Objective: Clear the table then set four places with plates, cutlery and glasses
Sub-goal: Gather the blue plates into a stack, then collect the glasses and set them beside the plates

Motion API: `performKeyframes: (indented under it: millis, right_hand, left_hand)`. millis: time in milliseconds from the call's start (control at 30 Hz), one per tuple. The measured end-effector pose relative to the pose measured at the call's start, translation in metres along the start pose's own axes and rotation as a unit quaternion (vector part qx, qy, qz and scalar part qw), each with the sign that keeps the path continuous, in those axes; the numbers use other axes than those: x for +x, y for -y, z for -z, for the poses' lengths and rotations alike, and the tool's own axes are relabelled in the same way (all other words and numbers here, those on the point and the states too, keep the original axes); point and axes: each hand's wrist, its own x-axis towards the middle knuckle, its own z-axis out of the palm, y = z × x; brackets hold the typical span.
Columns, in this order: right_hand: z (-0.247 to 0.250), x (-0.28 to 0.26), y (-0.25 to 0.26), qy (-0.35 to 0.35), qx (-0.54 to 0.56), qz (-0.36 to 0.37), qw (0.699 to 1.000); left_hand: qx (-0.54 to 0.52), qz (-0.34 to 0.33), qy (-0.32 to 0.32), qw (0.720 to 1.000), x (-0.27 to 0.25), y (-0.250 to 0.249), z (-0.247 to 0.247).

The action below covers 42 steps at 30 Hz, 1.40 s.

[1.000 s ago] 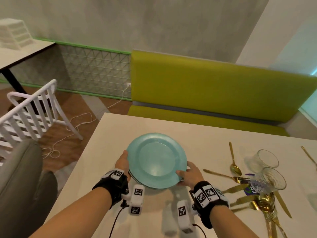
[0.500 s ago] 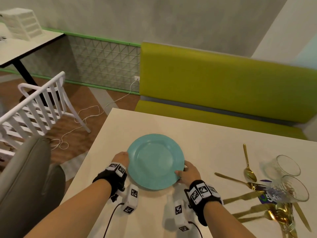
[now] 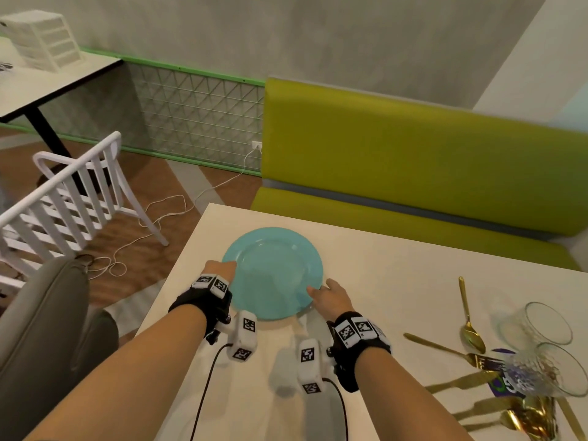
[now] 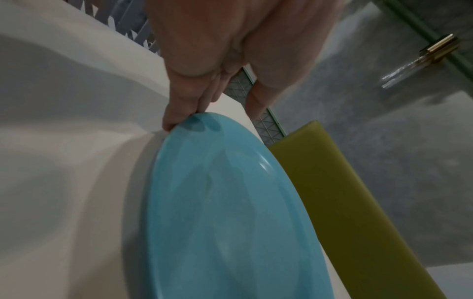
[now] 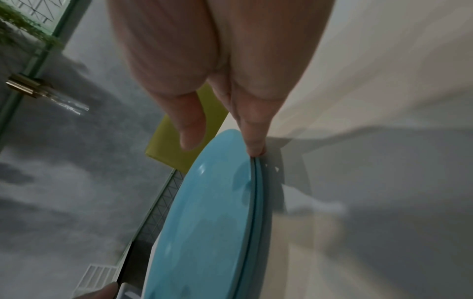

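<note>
I stand at a pale table [image 3: 397, 281]. My left hand [image 3: 219, 270] and my right hand [image 3: 331, 297] are low on it, 1 on each side of the blue plates [image 3: 273, 272]. The plates sit flat on the table, near its left edge and close to me. From my right wrist I see 2 rims, so it is a stack of at least 2 plates [image 5: 204, 222].

My left fingers [image 4: 179, 109] are straight and close together, and their tips touch the left rim [image 4: 194, 119]. My left thumb is up off the plate. My right fingertip [image 5: 253, 149] touches the right rim, and my right thumb [image 5: 189, 133] hangs just above the top plate. Both hands are loose, not gripping.

To my right lie gold spoons and forks [image 3: 471, 332] in a messy pile, with 2 glasses [image 3: 541, 323] tipped on their sides among them.

The table top past the plates is bare up to the far edge. Behind it is a green bench [image 3: 413, 160] by a gray wall. On the left are a white chair [image 3: 73, 198], a white cord [image 3: 165, 214] on the floor, and another table [image 3: 47, 87] with white drawers [image 3: 41, 39] on it.
</note>
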Motion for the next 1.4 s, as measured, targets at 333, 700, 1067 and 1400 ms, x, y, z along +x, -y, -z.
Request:
performKeyframes:
  millis: [333,700,1067,1400]
  right_hand:
    - [-0.017,0.014,0.012,0.034,0.074,0.027,0.996]
    - [-0.018,0.02,0.016,0.047,0.101,0.009,0.994]
    - [0.035,-0.025,0.008,-0.008,0.215,-0.034,0.976]
    - [0.193,-0.116,-0.089,-0.205,0.246,-0.049,0.946]
  left_hand:
    - [-0.062,0.024,-0.001,0.998,0.015,-0.005,0.009]
    - [-0.096,0.019,-0.012,0.995,0.015,-0.002,0.014]
    - [-0.073,-0.106,-0.131,0.983,-0.03,-0.037,-0.017]
    - [-0.043,-0.335,0.08,0.938,-0.15,-0.106,-0.153]
